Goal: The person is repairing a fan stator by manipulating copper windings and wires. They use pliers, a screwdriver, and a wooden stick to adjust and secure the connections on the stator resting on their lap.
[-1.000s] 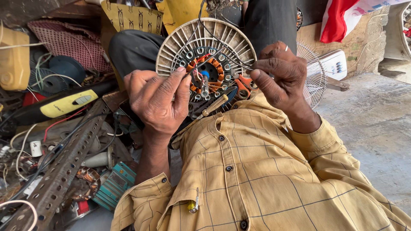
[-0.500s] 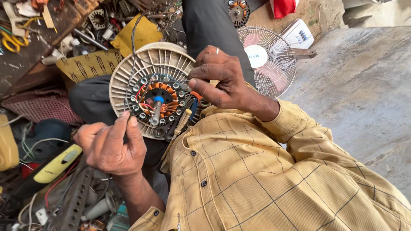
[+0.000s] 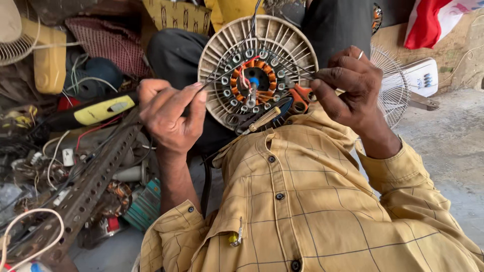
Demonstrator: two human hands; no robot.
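Clutter crowds left of the fan motor (image 3: pixel 257 75): yellow tool (image 3: pixel 96 111), perforated metal bar (image 3: pixel 85 186), loose cables. Orange pliers (image 3: pixel 301 96) sit half hidden behind my right hand (image 3: pixel 350 88). I see left hand (image 3: pixel 169 113) and right-hand fingers pinched on a thin wire (image 3: pixel 282 63) stretched across the motor's face.

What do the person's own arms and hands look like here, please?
Both arms wear long mustard-yellow shirt sleeves with a thin dark check and buttoned cuffs. The left hand is bare; the right hand is bare too, apart from a thin pale ring on one finger.
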